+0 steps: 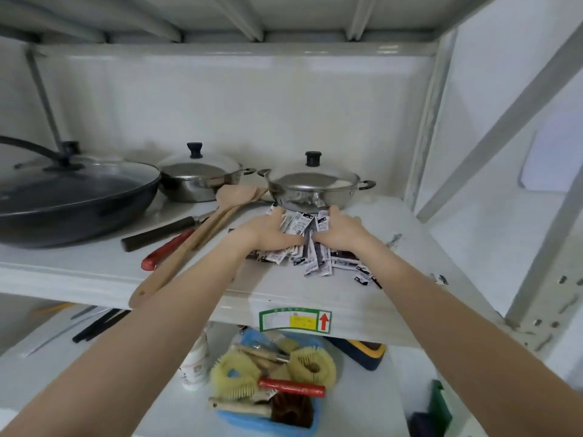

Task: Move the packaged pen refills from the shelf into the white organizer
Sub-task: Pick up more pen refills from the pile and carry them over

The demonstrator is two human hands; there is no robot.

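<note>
Both hands gather the pen refill packets on the shelf

The left hand (268, 230) and right hand (340, 230) press from 9 and 3 o'clock onto the packaged pen refills (303, 244), fingers curled over the heap on the shelf (94, 266); a lidded steel pot (314, 187) stands at 12 o'clock, wooden spatulas (202, 231) at 9
</note>
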